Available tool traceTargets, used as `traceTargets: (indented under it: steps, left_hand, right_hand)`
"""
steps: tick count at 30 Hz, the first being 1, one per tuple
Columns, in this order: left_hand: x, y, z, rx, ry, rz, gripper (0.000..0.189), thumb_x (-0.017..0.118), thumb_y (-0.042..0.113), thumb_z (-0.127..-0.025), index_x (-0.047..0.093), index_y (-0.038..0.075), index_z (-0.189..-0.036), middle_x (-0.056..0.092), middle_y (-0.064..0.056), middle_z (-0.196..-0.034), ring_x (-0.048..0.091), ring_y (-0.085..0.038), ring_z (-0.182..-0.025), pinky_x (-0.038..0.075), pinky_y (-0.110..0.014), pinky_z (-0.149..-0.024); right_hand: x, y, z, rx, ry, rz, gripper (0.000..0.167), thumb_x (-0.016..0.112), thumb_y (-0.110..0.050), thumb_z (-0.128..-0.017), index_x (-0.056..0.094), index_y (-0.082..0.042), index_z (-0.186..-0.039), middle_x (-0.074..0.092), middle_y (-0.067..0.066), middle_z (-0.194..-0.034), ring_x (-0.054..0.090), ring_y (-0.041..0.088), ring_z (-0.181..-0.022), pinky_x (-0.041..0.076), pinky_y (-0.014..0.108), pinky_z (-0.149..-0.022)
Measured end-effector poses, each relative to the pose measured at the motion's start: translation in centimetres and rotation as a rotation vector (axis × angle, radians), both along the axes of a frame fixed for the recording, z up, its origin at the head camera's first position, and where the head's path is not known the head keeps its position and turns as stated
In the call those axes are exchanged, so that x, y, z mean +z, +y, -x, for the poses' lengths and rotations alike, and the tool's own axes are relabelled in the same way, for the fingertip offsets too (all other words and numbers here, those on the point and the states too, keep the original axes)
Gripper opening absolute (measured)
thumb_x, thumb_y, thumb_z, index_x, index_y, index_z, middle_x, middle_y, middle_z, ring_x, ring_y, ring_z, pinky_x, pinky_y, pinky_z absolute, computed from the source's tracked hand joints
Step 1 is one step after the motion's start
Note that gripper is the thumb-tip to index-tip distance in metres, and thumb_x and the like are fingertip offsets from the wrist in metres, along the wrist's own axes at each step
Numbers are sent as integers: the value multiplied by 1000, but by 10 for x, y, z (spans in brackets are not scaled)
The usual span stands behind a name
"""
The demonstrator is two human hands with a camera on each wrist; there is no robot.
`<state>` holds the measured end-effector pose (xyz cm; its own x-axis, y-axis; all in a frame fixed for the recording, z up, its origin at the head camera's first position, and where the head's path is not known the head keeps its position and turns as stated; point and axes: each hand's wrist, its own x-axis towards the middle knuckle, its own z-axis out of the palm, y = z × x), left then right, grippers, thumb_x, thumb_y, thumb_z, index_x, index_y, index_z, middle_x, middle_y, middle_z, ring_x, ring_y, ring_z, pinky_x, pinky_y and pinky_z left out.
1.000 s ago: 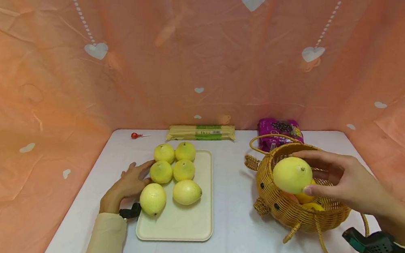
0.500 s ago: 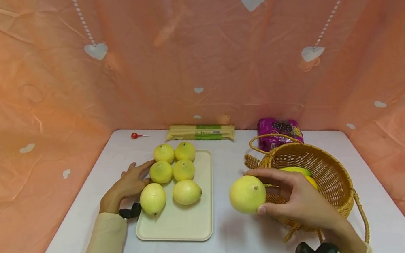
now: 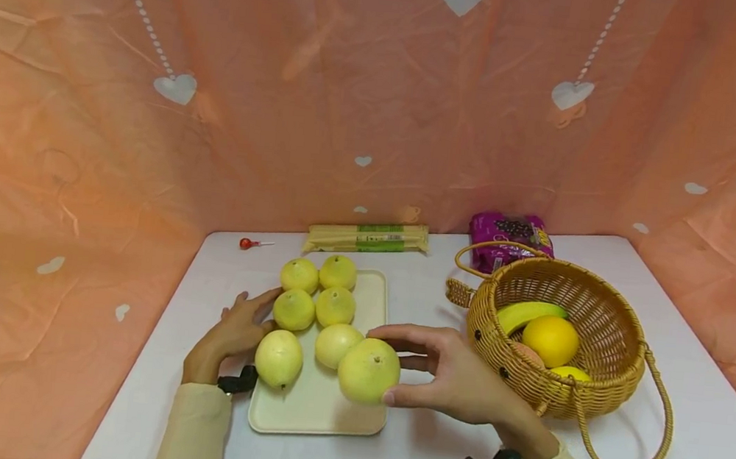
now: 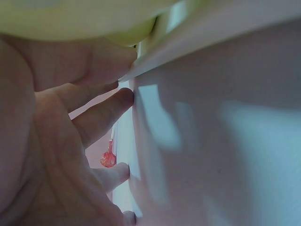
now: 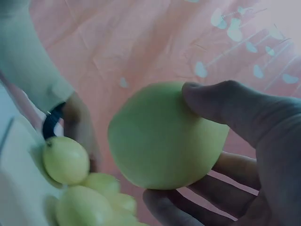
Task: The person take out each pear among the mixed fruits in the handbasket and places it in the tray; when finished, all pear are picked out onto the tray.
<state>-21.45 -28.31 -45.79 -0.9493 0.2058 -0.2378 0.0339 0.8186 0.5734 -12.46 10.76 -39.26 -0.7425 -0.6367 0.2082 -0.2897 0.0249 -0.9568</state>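
My right hand pinches a pale yellow, round citrus-like fruit between thumb and fingers, over the right part of the cream tray. In the right wrist view the held fruit hangs above the others. Several similar fruits sit on the tray, mostly toward its left and far side. One of them is partly hidden behind the held fruit. My left hand rests at the tray's left rim, with fingers spread. In the left wrist view its fingertips lie on the table close beside the rim.
A wicker basket at the right holds a banana, an orange-yellow fruit and other fruit. Behind stand a purple packet, a long noodle-like pack and a red lollipop. A pink curtain hangs behind the table.
My right hand has carried the fruit leftward from above the basket to above the tray. The basket's contents now show. My left hand has stayed at the tray's edge.
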Motion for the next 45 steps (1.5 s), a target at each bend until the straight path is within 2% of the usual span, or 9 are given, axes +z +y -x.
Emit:
traceTargets:
  steps: [6, 10, 17, 20, 28, 34, 37, 41, 45]
  left_hand:
    - [1, 1, 0, -11, 16, 1, 70, 60, 21, -106, 38, 16, -172, 43, -26, -171, 4, -64, -164, 0, -90, -120]
    - [2, 0, 0, -14, 20, 2, 70, 61, 22, -106, 38, 16, -172, 44, -26, -171, 4, -65, -163, 0, -91, -120]
    - [2, 0, -1, -15, 19, 3, 70, 60, 21, -106, 38, 14, -172, 43, -27, -171, 4, -64, -163, 0, -91, -120]
    - [2, 0, -1, -14, 19, 6, 70, 60, 20, -105, 38, 14, -172, 42, -27, -171, 4, -64, -163, 0, -90, -120]
    - [4, -1, -1, -12, 15, 11, 70, 59, 18, -105, 38, 12, -171, 41, -28, -171, 3, -65, -163, 0, -90, -121]
    - [3, 0, -2, -18, 24, 12, 70, 58, 19, -105, 38, 12, -171, 42, -28, -170, 5, -66, -163, 1, -91, -120]
    - [3, 0, -2, -19, 22, 11, 70, 59, 19, -105, 38, 12, -171, 42, -28, -170, 5, -66, -163, 1, -91, -120]
    - [4, 0, -2, -20, 24, 16, 70, 60, 21, -105, 38, 13, -171, 43, -28, -170, 5, -66, -162, 2, -91, -120]
    - [3, 0, -2, -20, 20, 12, 70, 60, 20, -105, 39, 13, -171, 44, -29, -169, 6, -66, -162, 2, -91, -120]
  right_hand:
    - [-15, -25, 6, 45, -62, 7, 65, 88, -12, -92, 63, -2, -151, 65, 15, -153, 65, 30, -140, 58, 33, -111]
    - [-26, -39, 10, 61, -88, 25, 66, 88, -9, -91, 62, 2, -151, 63, 19, -154, 66, 26, -139, 58, 33, -111]
    - [-48, -61, 12, 83, -158, 20, 65, 87, -7, -91, 62, 0, -151, 63, 16, -154, 66, 20, -137, 58, 31, -111]
    - [-57, -69, 11, 66, -152, -4, 65, 89, -8, -90, 65, -2, -149, 66, 14, -151, 67, 18, -135, 58, 30, -109]
    - [-73, -88, 4, -14, -8, -123, 61, 93, -14, -87, 71, -11, -143, 73, 7, -142, 71, 10, -125, 58, 22, -105]
    - [-76, -98, -5, -76, 250, -237, 63, 95, -17, -85, 70, -9, -143, 76, 3, -136, 67, 3, -118, 60, 24, -101]
    - [-79, -101, -8, -101, 339, -277, 65, 95, -19, -86, 69, -7, -144, 75, 4, -137, 66, 5, -119, 59, 24, -102]
    - [-80, -106, -10, -103, 367, -302, 66, 93, -22, -89, 66, -6, -147, 73, 5, -142, 67, 11, -127, 56, 26, -108]
    - [-78, -110, -13, -119, 400, -371, 64, 90, -27, -93, 64, -7, -149, 71, 4, -146, 67, 15, -135, 54, 31, -116]
